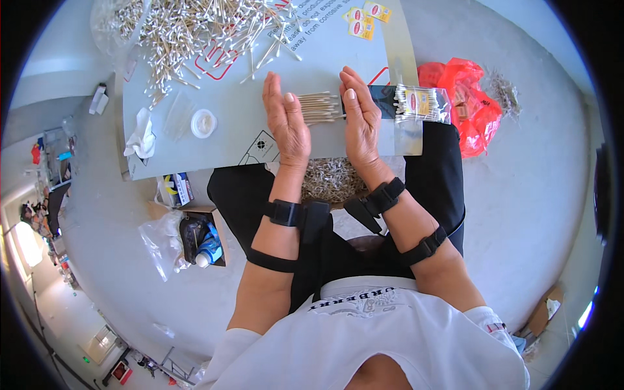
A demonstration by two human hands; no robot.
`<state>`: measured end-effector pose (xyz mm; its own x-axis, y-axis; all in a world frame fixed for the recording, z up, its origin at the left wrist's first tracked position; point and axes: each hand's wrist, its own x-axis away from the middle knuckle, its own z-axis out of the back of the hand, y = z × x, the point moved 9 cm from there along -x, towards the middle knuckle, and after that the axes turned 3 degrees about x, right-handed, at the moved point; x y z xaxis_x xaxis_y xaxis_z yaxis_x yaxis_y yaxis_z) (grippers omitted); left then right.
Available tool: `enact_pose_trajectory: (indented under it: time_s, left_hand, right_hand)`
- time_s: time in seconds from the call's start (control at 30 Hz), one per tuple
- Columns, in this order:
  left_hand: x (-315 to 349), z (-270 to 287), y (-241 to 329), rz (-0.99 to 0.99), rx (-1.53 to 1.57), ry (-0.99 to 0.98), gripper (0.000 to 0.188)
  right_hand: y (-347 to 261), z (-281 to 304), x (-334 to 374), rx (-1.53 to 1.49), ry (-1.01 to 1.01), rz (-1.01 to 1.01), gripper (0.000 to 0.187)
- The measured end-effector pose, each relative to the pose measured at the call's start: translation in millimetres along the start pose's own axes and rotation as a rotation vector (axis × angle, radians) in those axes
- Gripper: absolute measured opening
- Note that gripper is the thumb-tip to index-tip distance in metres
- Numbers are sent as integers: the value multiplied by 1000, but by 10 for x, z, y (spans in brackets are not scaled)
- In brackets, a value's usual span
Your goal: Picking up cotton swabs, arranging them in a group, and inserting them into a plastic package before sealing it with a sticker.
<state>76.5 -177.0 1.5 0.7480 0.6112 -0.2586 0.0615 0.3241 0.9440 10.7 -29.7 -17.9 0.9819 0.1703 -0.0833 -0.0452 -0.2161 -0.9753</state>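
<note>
A row of cotton swabs [318,107] lies side by side on the grey board, with their sticks running left to right between my two hands. My left hand [288,127] stands on its edge at the left ends, fingers straight and together. Facing it, my right hand [361,123] is held the same way at the right ends. The swab tips are mostly hidden by the palms, so firm contact cannot be judged. Just right of my right hand is a clear bag of cotton swabs [422,104] with a yellow label, partly over a dark strip [382,97].
A big heap of loose cotton swabs [188,39] covers the board's far left. Yellow label cards [361,26] lie far right. A round white container [203,123] and crumpled tissue [141,135] sit at left. Red plastic bags [465,104] and an open carton [221,244] flank the board.
</note>
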Motion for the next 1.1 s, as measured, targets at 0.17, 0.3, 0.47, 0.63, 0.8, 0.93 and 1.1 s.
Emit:
enact_pose_trajectory:
  time_s: [0.17,0.3,0.47,0.63,0.8,0.93,1.1]
  left_hand:
    - [88,-309,70,4,44,28,55]
    - [84,-439,98,-29,101,-61,55]
    - [139,-507,209,-225,-330,-345,72]
    - [319,-676,219,-265,-843,-589,89]
    - [334,-707,190,-257,-894,-572,91]
    - [337,-723,123,-197,-923,-585,89]
    - [353,-736,145,-209,-929,-586,89]
  right_hand:
    - [75,108,-60,-68,34,-50,32]
    - [40,341,-152,-120,65,-69,28]
    - [-237,459,-158,209,-98,4,32]
    - [-425,245,-107,832,-418,314,22]
    - [-342,251,-163,789,-366,297,4]
    - [-336,274,-186,783,-288,290,5]
    - [-324,275,-172,822,-276,256,5]
